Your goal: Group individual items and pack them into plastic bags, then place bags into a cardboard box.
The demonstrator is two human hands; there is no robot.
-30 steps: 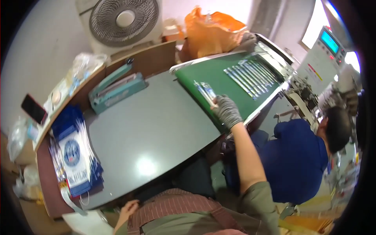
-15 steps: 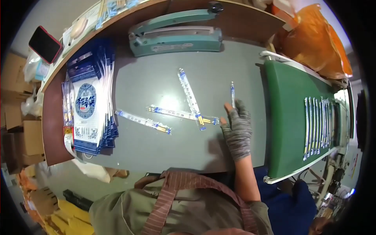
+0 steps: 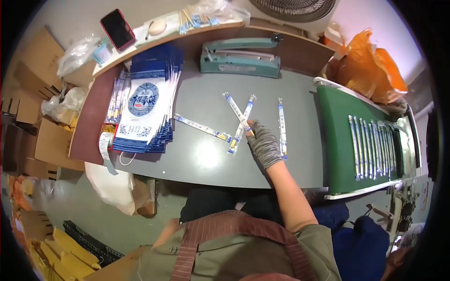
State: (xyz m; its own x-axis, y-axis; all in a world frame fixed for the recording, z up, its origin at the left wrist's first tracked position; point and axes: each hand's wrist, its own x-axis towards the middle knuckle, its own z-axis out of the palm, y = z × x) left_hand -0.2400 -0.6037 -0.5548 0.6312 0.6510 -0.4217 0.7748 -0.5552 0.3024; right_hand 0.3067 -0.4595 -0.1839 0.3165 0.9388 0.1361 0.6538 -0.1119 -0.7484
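My right hand, in a grey fingerless knit glove, reaches over the grey table. Its thumb and fingers close on the lower end of a slim blue-and-white chopstick packet. That packet crosses over another chopstick packet, which slants the other way. To their left a third packet lies at an angle. One more packet lies upright in the picture, just right of my glove. My left hand is out of sight; only part of the left arm shows beside my apron.
Blue-and-white printed bags are stacked at the left. A green bag sealer stands at the back. On the right, a green board carries a row of packets. An orange bag and a fan are beyond.
The view has shifted. My right hand has moved left from the right-hand packet to the crossed pair. One packet that lay nearly level now slants steeply.
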